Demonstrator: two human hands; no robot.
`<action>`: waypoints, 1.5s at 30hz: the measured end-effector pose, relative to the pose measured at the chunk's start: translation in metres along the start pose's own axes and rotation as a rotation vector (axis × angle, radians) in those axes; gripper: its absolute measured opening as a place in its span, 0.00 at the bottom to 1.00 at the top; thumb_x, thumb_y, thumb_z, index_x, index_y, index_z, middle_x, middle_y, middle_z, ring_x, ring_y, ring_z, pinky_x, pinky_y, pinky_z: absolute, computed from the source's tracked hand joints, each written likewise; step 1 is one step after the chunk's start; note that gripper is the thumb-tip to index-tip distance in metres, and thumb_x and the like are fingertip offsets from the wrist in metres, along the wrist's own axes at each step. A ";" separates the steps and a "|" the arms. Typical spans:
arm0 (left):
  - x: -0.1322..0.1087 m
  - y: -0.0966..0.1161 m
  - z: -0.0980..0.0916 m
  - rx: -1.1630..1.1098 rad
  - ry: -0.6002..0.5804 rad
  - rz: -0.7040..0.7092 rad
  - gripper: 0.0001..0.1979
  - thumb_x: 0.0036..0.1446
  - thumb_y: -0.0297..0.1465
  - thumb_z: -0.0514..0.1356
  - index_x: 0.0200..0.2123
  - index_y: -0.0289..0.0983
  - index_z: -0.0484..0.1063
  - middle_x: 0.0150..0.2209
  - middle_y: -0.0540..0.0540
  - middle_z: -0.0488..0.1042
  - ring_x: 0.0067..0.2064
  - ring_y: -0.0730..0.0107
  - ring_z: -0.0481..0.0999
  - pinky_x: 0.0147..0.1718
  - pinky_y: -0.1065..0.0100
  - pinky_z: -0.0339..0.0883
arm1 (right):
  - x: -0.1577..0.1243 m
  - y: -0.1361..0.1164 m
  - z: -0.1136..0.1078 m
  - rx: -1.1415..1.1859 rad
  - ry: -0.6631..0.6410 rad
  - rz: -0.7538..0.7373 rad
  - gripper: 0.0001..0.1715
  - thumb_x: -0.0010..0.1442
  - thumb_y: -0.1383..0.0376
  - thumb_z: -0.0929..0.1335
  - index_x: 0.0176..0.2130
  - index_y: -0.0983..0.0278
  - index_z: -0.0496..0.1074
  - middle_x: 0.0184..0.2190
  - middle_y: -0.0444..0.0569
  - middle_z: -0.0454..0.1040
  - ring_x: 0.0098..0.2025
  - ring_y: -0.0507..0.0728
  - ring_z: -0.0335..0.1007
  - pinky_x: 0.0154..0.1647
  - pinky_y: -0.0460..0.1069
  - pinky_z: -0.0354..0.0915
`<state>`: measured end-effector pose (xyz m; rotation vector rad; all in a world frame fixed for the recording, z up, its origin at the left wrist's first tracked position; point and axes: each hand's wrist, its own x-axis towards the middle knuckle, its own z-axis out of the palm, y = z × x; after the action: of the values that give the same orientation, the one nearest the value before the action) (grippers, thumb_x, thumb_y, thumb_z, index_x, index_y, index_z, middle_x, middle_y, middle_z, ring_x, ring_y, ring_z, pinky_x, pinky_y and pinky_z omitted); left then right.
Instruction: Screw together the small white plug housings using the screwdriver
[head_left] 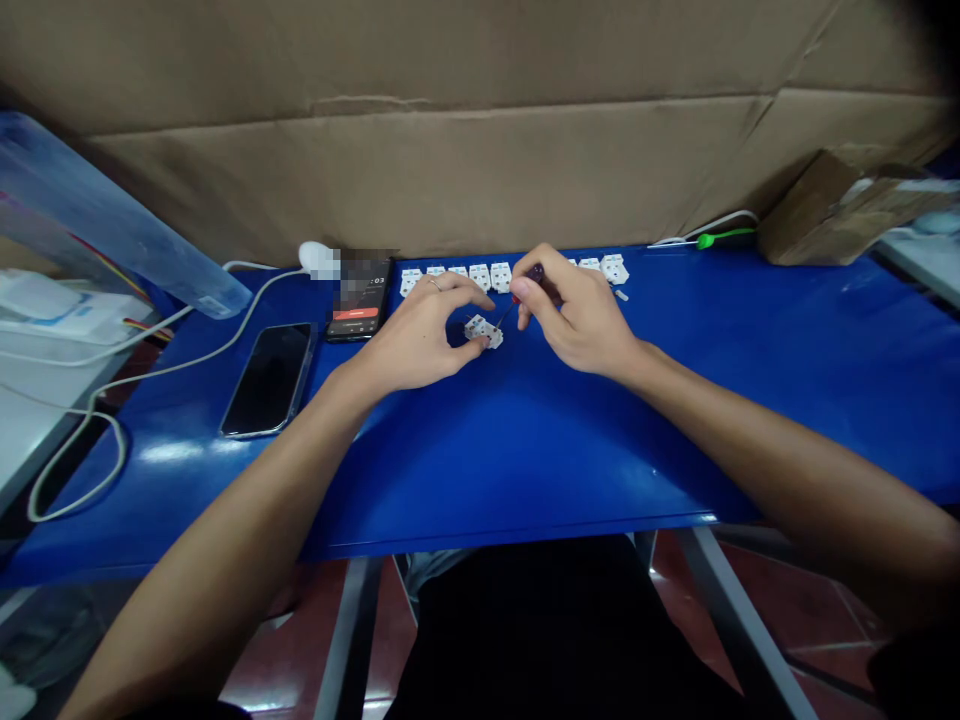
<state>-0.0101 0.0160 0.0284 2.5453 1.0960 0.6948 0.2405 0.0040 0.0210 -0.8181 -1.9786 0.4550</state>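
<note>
A small white plastic electrical part (484,330) lies on the blue table between my hands. My left hand (420,335) curves round it, with the thumb pressed to its near edge and the index finger arched above; its fingers steady the part. A screwdriver (531,278) with a dark red handle is gripped in my right hand (574,312). Its thin shaft slants down to the left, the tip at the part's right side. Whether the tip sits in a screw is too small to tell. Behind my hands stands a row of several similar white parts (500,277).
Two phones, one dark (270,380) and one with a lit screen (361,300), lie left on the blue table (510,460). A white cable (187,368) loops beside them. A cardboard box (832,205) and a green cable tie (724,238) lie right. Cardboard (525,180) walls the back.
</note>
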 end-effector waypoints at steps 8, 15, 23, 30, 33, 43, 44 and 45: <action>-0.003 -0.006 0.010 -0.164 -0.065 -0.049 0.13 0.65 0.33 0.73 0.52 0.42 0.87 0.54 0.44 0.89 0.54 0.56 0.88 0.58 0.56 0.77 | -0.003 0.003 -0.002 0.049 0.056 0.020 0.23 0.82 0.42 0.65 0.49 0.56 0.73 0.29 0.40 0.80 0.30 0.55 0.80 0.37 0.53 0.72; -0.006 -0.002 0.018 -0.254 -0.001 -0.093 0.12 0.68 0.40 0.73 0.49 0.42 0.87 0.49 0.44 0.90 0.48 0.60 0.87 0.50 0.59 0.77 | -0.007 0.000 -0.008 0.083 0.108 0.016 0.20 0.82 0.44 0.66 0.48 0.56 0.74 0.31 0.40 0.81 0.30 0.54 0.82 0.35 0.52 0.73; -0.006 0.009 0.012 -0.238 0.023 -0.038 0.14 0.64 0.32 0.75 0.53 0.39 0.84 0.52 0.46 0.89 0.53 0.58 0.86 0.56 0.58 0.76 | -0.008 -0.008 -0.011 0.097 0.149 -0.005 0.16 0.82 0.48 0.68 0.47 0.56 0.74 0.29 0.40 0.80 0.30 0.54 0.82 0.34 0.52 0.72; -0.006 0.005 0.013 -0.178 0.033 0.044 0.10 0.66 0.32 0.74 0.50 0.43 0.87 0.51 0.46 0.90 0.52 0.56 0.86 0.59 0.53 0.74 | -0.008 -0.007 -0.010 0.096 0.149 -0.009 0.19 0.83 0.47 0.66 0.48 0.56 0.75 0.30 0.40 0.79 0.30 0.53 0.81 0.33 0.51 0.73; -0.006 0.000 0.016 -0.203 0.050 0.059 0.10 0.66 0.33 0.75 0.49 0.43 0.88 0.50 0.46 0.90 0.51 0.56 0.86 0.58 0.53 0.75 | -0.009 -0.006 -0.010 0.088 0.127 -0.022 0.18 0.83 0.47 0.66 0.49 0.56 0.75 0.32 0.40 0.80 0.30 0.53 0.81 0.34 0.51 0.73; 0.000 -0.006 0.030 -0.367 0.065 -0.001 0.10 0.61 0.33 0.76 0.46 0.40 0.89 0.55 0.40 0.88 0.60 0.49 0.85 0.68 0.44 0.72 | -0.002 -0.014 -0.011 -0.132 0.009 -0.117 0.17 0.83 0.50 0.66 0.48 0.57 0.76 0.40 0.47 0.84 0.38 0.57 0.81 0.43 0.55 0.75; 0.000 -0.006 0.031 -0.388 0.056 -0.006 0.11 0.60 0.32 0.76 0.46 0.40 0.89 0.55 0.40 0.88 0.60 0.49 0.85 0.68 0.45 0.73 | -0.002 -0.014 -0.011 -0.124 0.007 -0.096 0.16 0.83 0.50 0.66 0.49 0.57 0.76 0.40 0.47 0.84 0.38 0.58 0.82 0.44 0.56 0.76; 0.001 -0.006 0.031 -0.407 0.042 -0.008 0.11 0.60 0.32 0.76 0.46 0.40 0.90 0.54 0.40 0.88 0.59 0.50 0.86 0.67 0.46 0.74 | -0.002 -0.014 -0.010 -0.108 -0.002 -0.075 0.16 0.83 0.50 0.66 0.51 0.57 0.76 0.40 0.47 0.84 0.38 0.58 0.83 0.44 0.56 0.76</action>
<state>0.0034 0.0185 0.0003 2.1876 0.8712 0.8720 0.2446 -0.0073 0.0336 -0.8076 -2.0420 0.3071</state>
